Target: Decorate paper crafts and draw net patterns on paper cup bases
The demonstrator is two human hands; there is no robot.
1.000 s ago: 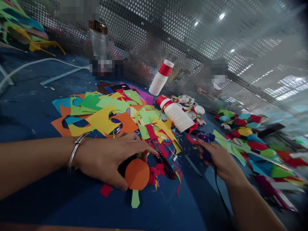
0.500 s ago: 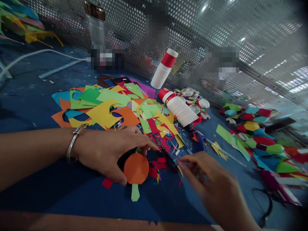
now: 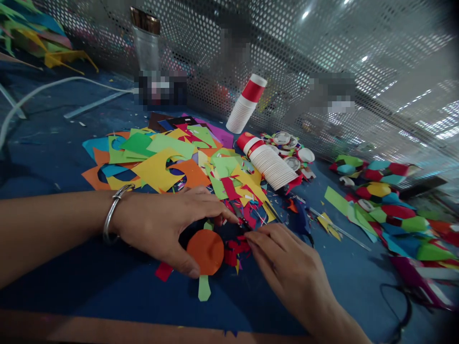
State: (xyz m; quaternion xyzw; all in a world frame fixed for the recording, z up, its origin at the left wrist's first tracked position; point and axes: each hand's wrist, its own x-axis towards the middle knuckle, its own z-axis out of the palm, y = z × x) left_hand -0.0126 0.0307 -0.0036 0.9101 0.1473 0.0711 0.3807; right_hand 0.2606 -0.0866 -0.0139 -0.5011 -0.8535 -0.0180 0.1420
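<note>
My left hand [image 3: 168, 224], with a silver bangle at the wrist, curves around an orange paper disc [image 3: 206, 251]. Its thumb lies on the disc's lower left edge and its other fingers reach past the top. Pale green paper strips [image 3: 204, 288] stick out below and above the disc. The left index finger points to a dark slim tool [image 3: 245, 224], partly hidden. Close by, my right hand [image 3: 287, 263] has thumb and forefinger pinched together at the tool's near end; what lies between them I cannot make out. Red paper scraps [image 3: 234, 248] lie between the hands.
Cut coloured paper [image 3: 161, 165] is heaped beyond my hands. One stack of paper cups [image 3: 247, 102] stands upright; another stack [image 3: 268, 162] lies on its side. Joined paper shapes [image 3: 390, 205] are at the right, near a purple packet [image 3: 418, 282]. A perforated metal screen [image 3: 201, 62] rises behind.
My right hand has moved left and slightly up to the dark tool, its fingers closing together. The left thumb has slid a little onto the orange disc. The view has shifted slightly.
</note>
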